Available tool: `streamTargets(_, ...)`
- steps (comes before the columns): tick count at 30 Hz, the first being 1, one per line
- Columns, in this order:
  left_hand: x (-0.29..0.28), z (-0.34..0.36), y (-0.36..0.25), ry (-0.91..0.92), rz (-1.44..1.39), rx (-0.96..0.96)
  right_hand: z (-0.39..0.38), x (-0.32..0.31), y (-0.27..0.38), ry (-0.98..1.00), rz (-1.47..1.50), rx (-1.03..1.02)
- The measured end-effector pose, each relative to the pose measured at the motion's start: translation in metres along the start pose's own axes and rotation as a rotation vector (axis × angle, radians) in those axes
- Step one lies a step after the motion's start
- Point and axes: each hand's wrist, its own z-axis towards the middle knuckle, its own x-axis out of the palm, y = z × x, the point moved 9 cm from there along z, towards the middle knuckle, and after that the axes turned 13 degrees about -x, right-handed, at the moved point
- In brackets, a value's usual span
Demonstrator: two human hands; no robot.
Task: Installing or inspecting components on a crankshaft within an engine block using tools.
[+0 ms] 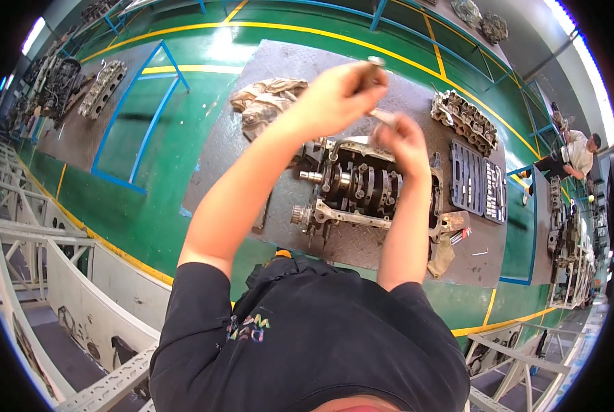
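So, our left hand (341, 97): raised over the bench, fingers curled in, pinching a metal piece (375, 62) with a shiny round top that pokes up past the fingertips.
Our right hand (404, 145): just below and to the right of the left one, kinda blurry, pinching a pale piece (384, 116) that points back toward the left hand. We honestly can't tell what it is.
Engine block (355, 217): below our grip, between the forearms, lying on the bench (217, 182) with its crankshaft (344, 182) showing.
Rag (265, 101): crumpled, left of the grip, beyond our left forearm.
Cylinder head (463, 122): right of both hands, near the bench's far edge.
Tool case (467, 178): lying open right of our right hand, between that head and us.
Tan cloth (442, 257): below our right hand, just beside the block.
Other person (581, 154): way off to the right of our grip, in a light top.
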Motion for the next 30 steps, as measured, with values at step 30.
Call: streamTargets(30,-0.005,0.016,-0.035,-0.196,-0.503,-0.082,0.011,0.080,0.062,-0.073,0.005,-0.182)
